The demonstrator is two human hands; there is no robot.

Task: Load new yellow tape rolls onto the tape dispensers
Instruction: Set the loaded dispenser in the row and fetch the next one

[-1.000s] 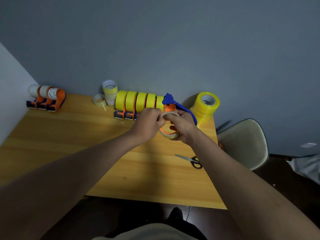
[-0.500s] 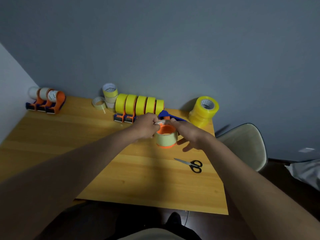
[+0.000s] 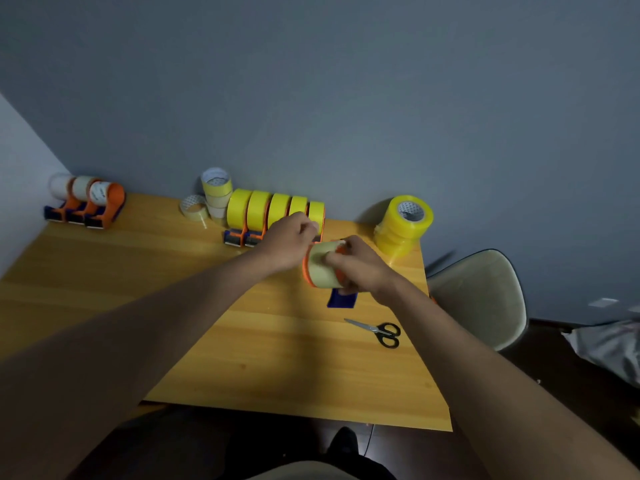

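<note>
— While the right hand (image 3: pixel 360 268) curls over the orange dispenser (image 3: pixel 320 268) on the wooden table (image 3: pixel 242 341), its fingers wrap the nearly spent pale roll (image 3: pixel 322 266) seated on it, thumb pressed on the roll's face. Scissors (image 3: pixel 379 332) lie nearer us than that hand, slightly to its right.

— And the left hand (image 3: pixel 289 242)?

— Just left of the dispenser, fingers bunched tight in a pinch near the roll's top edge; whether there's tape between them, I cannot tell. A blue part (image 3: pixel 342 299) of the dispenser pokes out under the right hand.

— Beyond the hands?

— Straight behind the left hand, a row of loaded dispensers (image 3: pixel 273 214) with bright yellow rolls. Right of the right hand, by the wall, the stack of new yellow tape rolls (image 3: pixel 401 225). Far left, three dispensers with whitish cores (image 3: pixel 86 202).
</note>
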